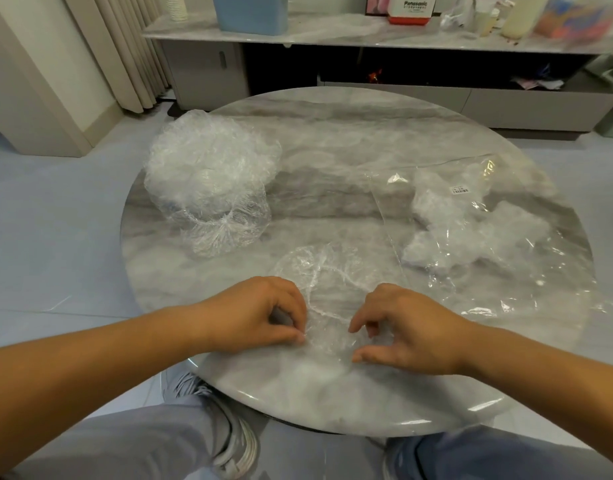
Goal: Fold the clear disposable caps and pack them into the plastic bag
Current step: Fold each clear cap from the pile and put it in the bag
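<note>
One clear disposable cap point(327, 289) lies spread flat on the round marble table point(350, 143) near its front edge. My left hand point(256, 315) pinches the cap's near left rim between thumb and fingers. My right hand point(407, 332) rests on the cap's right side with curled fingers, thumb and forefinger apart over the film. A tall heap of loose clear caps point(209, 174) stands at the back left. At the right lies the clear plastic bag point(481, 230) with several folded white-looking caps inside.
The table's rim runs just in front of my knees. Beyond the table stands a low grey cabinet point(367, 32) with a blue bin, a white and red box and bottles on top. A curtain hangs at the far left.
</note>
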Available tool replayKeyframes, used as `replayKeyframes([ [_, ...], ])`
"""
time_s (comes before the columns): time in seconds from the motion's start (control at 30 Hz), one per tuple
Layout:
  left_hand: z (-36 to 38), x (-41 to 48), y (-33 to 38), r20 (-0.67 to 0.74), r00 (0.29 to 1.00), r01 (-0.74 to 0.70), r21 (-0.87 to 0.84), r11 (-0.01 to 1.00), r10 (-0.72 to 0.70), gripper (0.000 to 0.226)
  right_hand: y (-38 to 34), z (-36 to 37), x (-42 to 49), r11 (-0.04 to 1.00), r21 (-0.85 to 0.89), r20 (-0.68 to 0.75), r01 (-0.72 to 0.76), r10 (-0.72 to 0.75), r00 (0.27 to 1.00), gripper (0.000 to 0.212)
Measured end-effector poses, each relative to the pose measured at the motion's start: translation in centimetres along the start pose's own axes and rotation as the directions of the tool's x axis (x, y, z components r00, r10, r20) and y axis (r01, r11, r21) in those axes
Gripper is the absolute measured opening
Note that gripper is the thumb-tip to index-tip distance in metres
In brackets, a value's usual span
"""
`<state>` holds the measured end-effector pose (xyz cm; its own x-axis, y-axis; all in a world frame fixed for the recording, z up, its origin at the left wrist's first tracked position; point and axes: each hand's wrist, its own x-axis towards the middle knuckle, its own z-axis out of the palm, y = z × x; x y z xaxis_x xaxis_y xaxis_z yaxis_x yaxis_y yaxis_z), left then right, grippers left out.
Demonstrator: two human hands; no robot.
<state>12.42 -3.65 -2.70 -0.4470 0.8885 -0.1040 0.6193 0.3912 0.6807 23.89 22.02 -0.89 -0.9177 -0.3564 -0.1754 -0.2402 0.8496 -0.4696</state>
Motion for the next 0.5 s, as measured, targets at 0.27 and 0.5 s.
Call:
replayKeyframes([
  [0.27, -0.9, 0.2, 1.1, 0.030, 0.969, 0.242, -0.331, 0.912, -0.246, 0.011, -0.6, -0.3, -0.2, 0.996, -0.075, 0.056, -0.046, 0.050, 0.997, 0.076],
  [0.5, -0.5, 1.1, 1.8, 0.005, 0.928, 0.332, -0.469, 0.818, -0.374, 0.021, -1.8, 1.2, 0.4, 0.980, -0.099, -0.091, -0.173, 0.164, 0.982, 0.076],
])
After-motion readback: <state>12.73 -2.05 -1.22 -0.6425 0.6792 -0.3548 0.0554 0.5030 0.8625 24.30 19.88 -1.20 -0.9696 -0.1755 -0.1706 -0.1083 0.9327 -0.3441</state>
